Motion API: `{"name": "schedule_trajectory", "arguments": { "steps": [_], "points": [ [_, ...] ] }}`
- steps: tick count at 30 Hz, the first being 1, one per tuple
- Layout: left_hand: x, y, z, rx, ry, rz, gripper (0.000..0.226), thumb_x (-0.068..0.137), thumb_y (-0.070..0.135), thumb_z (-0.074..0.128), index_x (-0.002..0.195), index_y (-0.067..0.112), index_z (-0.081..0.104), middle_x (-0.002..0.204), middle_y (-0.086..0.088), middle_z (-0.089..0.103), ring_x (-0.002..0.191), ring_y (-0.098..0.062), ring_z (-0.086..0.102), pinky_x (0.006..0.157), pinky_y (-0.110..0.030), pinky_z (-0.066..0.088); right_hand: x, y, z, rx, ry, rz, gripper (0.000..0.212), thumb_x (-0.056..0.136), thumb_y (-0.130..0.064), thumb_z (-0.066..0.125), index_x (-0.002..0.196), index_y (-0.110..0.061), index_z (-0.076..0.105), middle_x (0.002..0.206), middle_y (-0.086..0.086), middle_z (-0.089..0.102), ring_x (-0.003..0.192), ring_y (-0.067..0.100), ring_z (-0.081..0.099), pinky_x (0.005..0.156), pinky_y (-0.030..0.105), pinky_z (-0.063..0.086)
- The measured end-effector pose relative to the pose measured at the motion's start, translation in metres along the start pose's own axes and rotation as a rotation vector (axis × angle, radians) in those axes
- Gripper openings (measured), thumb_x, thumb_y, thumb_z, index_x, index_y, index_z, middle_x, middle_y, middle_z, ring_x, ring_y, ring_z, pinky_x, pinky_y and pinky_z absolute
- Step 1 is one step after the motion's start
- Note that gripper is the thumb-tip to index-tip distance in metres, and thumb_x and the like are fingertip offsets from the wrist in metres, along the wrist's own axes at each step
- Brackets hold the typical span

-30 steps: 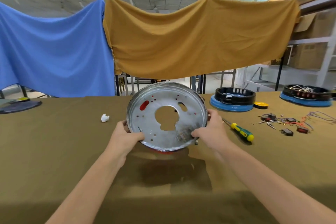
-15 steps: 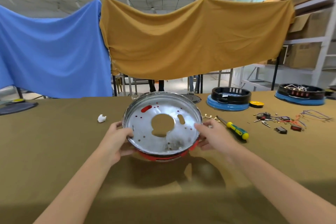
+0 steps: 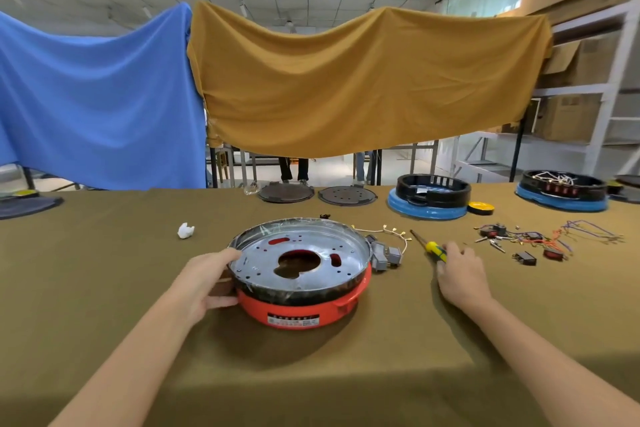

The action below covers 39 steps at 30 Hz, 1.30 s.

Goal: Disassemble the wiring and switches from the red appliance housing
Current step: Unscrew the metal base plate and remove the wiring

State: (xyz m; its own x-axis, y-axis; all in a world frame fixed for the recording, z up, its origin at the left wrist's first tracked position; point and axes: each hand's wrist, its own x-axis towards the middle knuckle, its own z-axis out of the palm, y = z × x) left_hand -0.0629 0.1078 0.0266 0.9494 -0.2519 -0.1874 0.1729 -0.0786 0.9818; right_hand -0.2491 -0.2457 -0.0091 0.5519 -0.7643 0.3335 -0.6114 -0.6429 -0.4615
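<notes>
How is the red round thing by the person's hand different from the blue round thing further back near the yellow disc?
The red housing lies close, its side gripped by the left hand; the blue housing sits far back on the table, untouched. The red housing has a shiny metal plate with a big hole in it on top; the blue housing has a black ring on top. Both are round, shallow and rest flat on the cloth.

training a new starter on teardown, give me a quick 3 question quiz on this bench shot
1. True or false: the right hand is on the red plastic appliance housing.
2. Which hand steadies the round silver metal plate seated in that housing?
3. Multiple choice: the yellow-and-green handled screwdriver lies A) left of the housing, B) right of it, C) inside it.

Key: 1 false, it is at the screwdriver; 2 the left hand; 3 B.
</notes>
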Motion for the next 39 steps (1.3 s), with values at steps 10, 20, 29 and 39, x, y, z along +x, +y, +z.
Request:
{"name": "schedule_trajectory", "arguments": {
  "steps": [10,20,29,39],
  "points": [
    [-0.007,-0.009,0.01,0.016,-0.037,0.184,0.016,0.089,0.005,0.055,0.093,0.01,0.069,0.093,-0.001,0.074,0.083,-0.015,0.067,0.082,-0.038,0.058,-0.002,-0.047,-0.027,1.117,0.177,0.214,0.016,0.101,-0.026,0.051,0.116,-0.021,0.051,0.092,0.005,0.06,0.076,0.013,0.057,0.066,0.028,0.047],
    [0.051,0.023,0.024,0.168,-0.09,0.176,0.029,0.091,0.004,0.048,0.065,0.014,0.053,0.059,0.002,0.056,0.062,-0.013,0.053,0.054,-0.026,0.05,0.016,-0.127,-0.026,1.581,-0.235,0.115,0.018,0.098,-0.02,0.062,0.107,-0.004,0.063,0.08,0.006,0.068,0.061,0.011,0.063,0.059,0.022,0.056],
    [0.095,0.04,0.004,0.252,-0.241,0.185,0.021,0.092,0.01,0.06,0.079,0.009,0.076,0.085,-0.009,0.073,0.071,-0.018,0.067,0.063,-0.029,0.055,0.048,-0.152,-0.019,1.53,-0.266,0.086,0.037,0.099,-0.046,0.054,0.105,-0.01,0.059,0.06,0.0,0.069,0.054,0.011,0.065,0.052,0.023,0.055],
    [0.095,0.018,0.014,0.001,-0.429,0.099,0.032,0.088,0.014,0.053,0.115,0.015,0.071,0.111,-0.013,0.074,0.099,-0.025,0.073,0.081,-0.035,0.057,0.056,-0.184,0.01,1.438,-0.338,0.03,0.04,0.093,-0.044,0.066,0.113,-0.012,0.052,0.081,0.007,0.072,0.06,0.014,0.065,0.059,0.025,0.056]
  ]
}}
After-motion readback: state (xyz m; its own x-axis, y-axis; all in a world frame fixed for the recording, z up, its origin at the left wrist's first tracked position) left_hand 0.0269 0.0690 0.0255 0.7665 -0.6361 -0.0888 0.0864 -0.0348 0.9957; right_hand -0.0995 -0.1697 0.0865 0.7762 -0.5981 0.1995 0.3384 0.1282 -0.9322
